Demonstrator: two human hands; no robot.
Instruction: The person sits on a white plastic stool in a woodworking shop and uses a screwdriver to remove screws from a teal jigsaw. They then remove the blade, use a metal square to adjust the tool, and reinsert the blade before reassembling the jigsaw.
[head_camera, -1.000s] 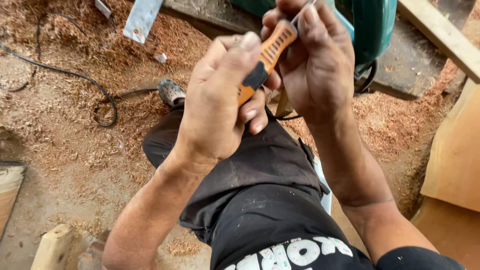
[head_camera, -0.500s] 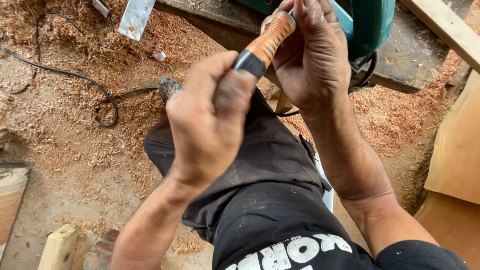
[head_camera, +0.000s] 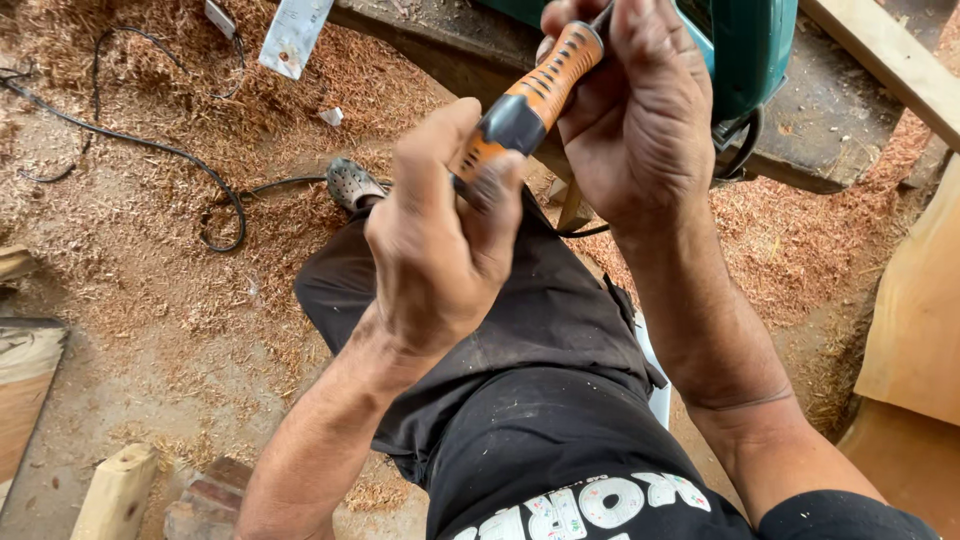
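While lower a moment ago, left hand (head_camera: 440, 250) fingers — now pinching the orange-and-black handle (head_camera: 530, 100) — right hand (head_camera: 640, 110) wrapped around its top.

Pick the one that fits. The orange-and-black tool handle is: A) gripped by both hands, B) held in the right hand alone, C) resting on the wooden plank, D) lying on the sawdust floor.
A: the left hand pinches the lower end of the tool handle while the right hand wraps its upper end.

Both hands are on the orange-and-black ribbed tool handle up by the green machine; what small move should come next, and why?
Probably a short twist of the orange-and-black ribbed tool handle. The left hand pinches its lower end, the right hand cups its upper end against the green machine housing, where the tip is hidden.
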